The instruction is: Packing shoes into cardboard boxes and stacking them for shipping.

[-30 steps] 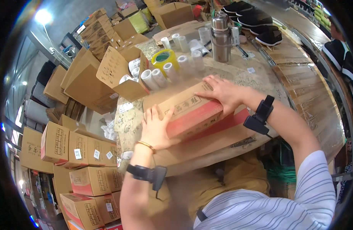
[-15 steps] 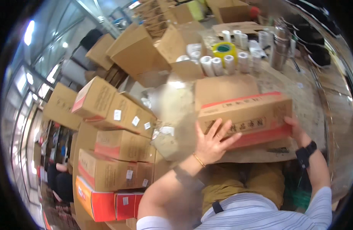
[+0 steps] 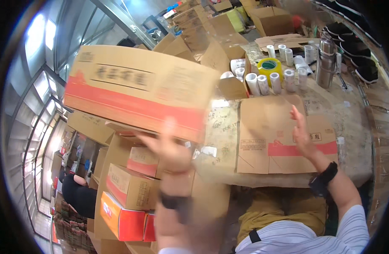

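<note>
A long brown cardboard box (image 3: 135,89) with a red band is up in the air at the left, above the stacked boxes. My left hand (image 3: 167,146), smeared by motion, bears it at its lower right edge; part of the fingers is hidden. Over the table my right hand (image 3: 302,133) is open, fingers stretched out and nothing in them. Beneath it lies a flattened cardboard carton (image 3: 262,127) with a red stripe on the worn tabletop (image 3: 222,135).
Boxes (image 3: 129,186) are stacked at the left, with an orange box (image 3: 122,218) low down. White label rolls (image 3: 275,83), a yellow tape roll (image 3: 269,66) and a steel flask (image 3: 325,63) stand on the table's far side. Black shoes (image 3: 365,74) line the right. A person in black (image 3: 78,194) is at far left.
The box has gone from the table up and to the left with my left hand. My right hand has let go of it. The flattened carton beneath is now uncovered.
</note>
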`<action>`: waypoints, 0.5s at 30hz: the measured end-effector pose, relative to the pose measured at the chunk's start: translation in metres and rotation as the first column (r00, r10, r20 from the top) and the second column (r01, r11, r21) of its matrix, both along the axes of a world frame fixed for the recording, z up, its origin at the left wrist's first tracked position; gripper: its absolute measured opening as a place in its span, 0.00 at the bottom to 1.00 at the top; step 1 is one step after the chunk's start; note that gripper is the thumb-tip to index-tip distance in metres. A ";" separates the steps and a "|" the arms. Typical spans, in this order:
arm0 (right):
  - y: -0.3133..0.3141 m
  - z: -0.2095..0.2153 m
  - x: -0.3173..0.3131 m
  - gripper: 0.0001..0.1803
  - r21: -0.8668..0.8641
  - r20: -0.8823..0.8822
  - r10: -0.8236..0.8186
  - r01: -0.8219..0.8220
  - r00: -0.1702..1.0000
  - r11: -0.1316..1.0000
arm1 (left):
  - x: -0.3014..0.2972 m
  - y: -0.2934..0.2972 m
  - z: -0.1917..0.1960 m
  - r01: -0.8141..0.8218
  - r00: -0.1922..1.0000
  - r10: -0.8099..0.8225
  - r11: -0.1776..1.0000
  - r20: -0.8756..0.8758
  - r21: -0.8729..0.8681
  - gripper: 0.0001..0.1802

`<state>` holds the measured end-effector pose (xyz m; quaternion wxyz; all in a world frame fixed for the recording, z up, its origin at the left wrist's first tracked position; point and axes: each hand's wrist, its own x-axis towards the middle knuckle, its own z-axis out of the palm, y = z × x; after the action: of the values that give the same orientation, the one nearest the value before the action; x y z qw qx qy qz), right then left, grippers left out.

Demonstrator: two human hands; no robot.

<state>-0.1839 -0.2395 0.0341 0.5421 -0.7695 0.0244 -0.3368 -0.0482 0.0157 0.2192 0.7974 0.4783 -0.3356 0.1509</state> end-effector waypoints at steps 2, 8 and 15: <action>-0.030 -0.031 -0.009 0.36 -0.047 -0.020 -0.061 0.060 0.998 0.997 | 0.040 0.022 0.052 -0.235 0.971 0.236 0.972 0.037 -0.013 0.36; -0.065 -0.108 -0.036 0.31 -0.411 -0.213 -0.560 0.446 0.801 0.795 | 0.179 0.111 0.145 -0.083 0.904 0.135 0.986 -0.405 0.143 0.26; -0.042 -0.083 -0.030 0.32 -0.575 -0.186 -0.629 0.436 0.755 0.692 | 0.208 0.132 0.114 -0.352 0.864 0.391 0.919 -0.318 0.177 0.31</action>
<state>-0.2141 -0.2810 -0.0491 0.1857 -0.8886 0.2645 -0.3255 0.1600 0.1475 0.3331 0.7713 0.5974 -0.0992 0.1958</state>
